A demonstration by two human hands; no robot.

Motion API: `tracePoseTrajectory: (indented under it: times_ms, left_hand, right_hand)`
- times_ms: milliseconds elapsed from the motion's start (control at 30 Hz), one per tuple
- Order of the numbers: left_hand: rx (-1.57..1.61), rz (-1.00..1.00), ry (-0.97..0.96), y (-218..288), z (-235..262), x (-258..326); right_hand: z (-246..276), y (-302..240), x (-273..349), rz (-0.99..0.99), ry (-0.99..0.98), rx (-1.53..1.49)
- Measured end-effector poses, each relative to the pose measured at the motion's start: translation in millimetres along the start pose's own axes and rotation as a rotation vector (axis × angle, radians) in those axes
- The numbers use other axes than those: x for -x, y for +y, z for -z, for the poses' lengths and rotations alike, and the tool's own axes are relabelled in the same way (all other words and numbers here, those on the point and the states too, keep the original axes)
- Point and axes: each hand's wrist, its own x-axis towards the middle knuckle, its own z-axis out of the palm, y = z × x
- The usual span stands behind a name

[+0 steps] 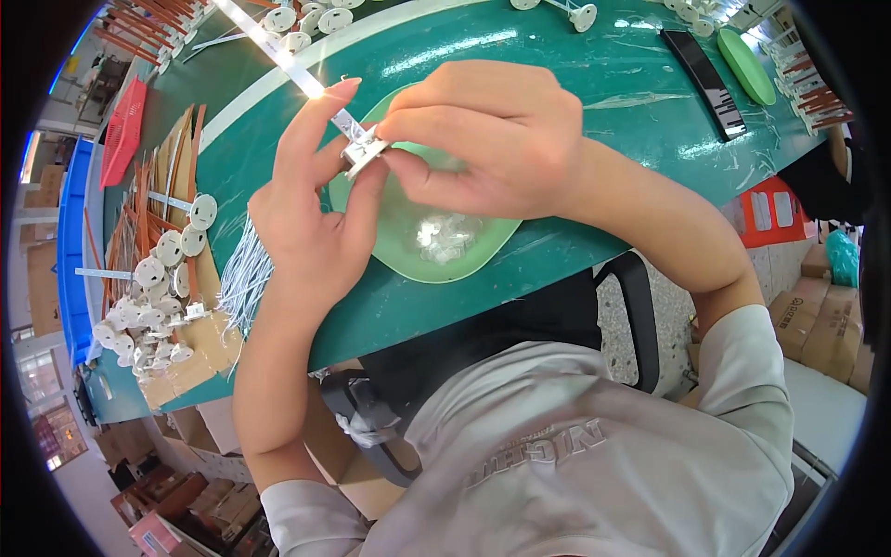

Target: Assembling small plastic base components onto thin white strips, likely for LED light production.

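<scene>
My left hand (pixel 311 218) is closed on a small white plastic fitting (pixel 363 154) at the end of a long, flat, shiny strip (pixel 271 46). The strip slants up and away to the far left, catching bright light. My right hand (pixel 497 139) pinches the same fitting from the right with thumb and forefinger. Whether a smaller piece sits between these fingertips is hidden. Under both hands stands a light green bowl (pixel 394 252) with small clear plastic pieces (pixel 445 238) in it.
White round-ended strips (pixel 162 269) and brown sticks pile on cardboard at the left, beside a bundle of pale wires (pixel 247 278). A red basket (pixel 123 132) lies behind them. Far right are a dark strip-shaped object (pixel 703 85) and a green tray (pixel 745 67).
</scene>
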Motion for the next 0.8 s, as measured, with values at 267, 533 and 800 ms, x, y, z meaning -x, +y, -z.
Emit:
tracePoseTrajectory:
  times_ms: [267,533,800]
  left_hand:
    - [0.162,0.174,-0.050,-1,-7,2]
    - [0.010,0.043,-0.015,0,-12,3]
    - [0.494,0.277,-0.223,1,0,2]
  right_hand:
    - [3,4,2,-0.045,-0.090,-0.029]
    - [9,5,-2,-0.118,-0.142,-0.061]
    - [37,17,-23,-0.483,-0.646,-0.489]
